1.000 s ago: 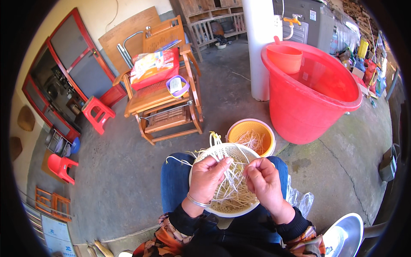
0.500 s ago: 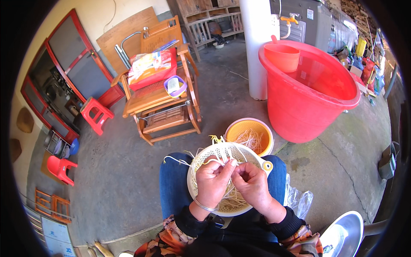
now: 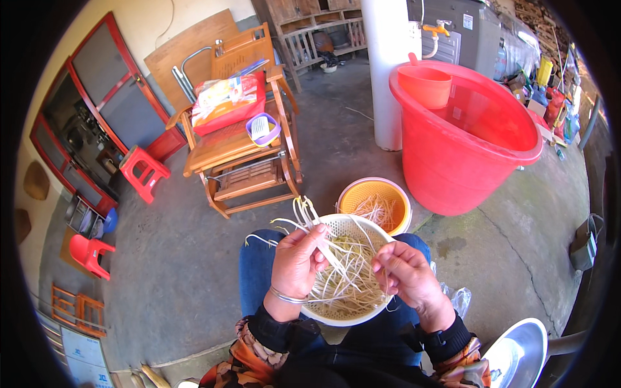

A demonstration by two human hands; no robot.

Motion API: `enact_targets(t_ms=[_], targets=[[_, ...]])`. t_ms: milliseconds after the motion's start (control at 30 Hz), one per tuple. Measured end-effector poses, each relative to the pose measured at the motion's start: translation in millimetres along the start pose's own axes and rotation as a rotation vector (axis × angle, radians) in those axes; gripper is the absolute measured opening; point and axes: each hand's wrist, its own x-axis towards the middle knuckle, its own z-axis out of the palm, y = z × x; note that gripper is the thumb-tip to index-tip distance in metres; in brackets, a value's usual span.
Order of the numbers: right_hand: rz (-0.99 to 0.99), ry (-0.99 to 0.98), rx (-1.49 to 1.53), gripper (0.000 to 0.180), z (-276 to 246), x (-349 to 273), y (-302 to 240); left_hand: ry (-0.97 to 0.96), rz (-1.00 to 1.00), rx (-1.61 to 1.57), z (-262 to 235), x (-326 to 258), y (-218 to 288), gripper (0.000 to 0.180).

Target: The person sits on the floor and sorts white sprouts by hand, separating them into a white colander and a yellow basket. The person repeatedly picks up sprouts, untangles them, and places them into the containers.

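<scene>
A white perforated colander (image 3: pixel 336 318) rests on my lap, with a tangle of pale bean sprouts (image 3: pixel 352 278) inside. My left hand (image 3: pixel 299 262), a silver bangle at its wrist, is closed around a bunch of long bean sprouts (image 3: pixel 304 212) over the colander's left side. Their yellowish tips stick up beyond my fingers and the lower ends hang toward the colander. Above the right rim, my right hand (image 3: pixel 409 275) is pinched on thin strands, which look like sprout roots and dangle below the fingertips.
Just past the colander, an orange basket (image 3: pixel 352 192) on the floor holds thin strands. A big red tub (image 3: pixel 446 174) of water stands behind it at right, with a red scoop (image 3: pixel 425 87) at its rim. A metal basin (image 3: pixel 530 349) sits at lower right; a wooden chair (image 3: pixel 226 152) stands ahead left.
My hands have moved apart from close together over the colander. The left went leftward with the bean sprouts; the right went right and lower, holding thin strands.
</scene>
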Motion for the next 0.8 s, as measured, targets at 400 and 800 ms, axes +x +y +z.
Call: enact_targets(t_ms=[400, 800], targets=[[-0.003, -0.051, -0.374, 0.014, 15.0, 0.7, -2.6, 0.000, 0.059, 0.368, 12.3, -9.1, -5.5, 0.015], [-0.157, 0.140, -0.349, 0.003, 25.7, -1.1, 17.8, 0.024, 0.209, 0.369, 16.4, -6.6, -15.0, 0.015]])
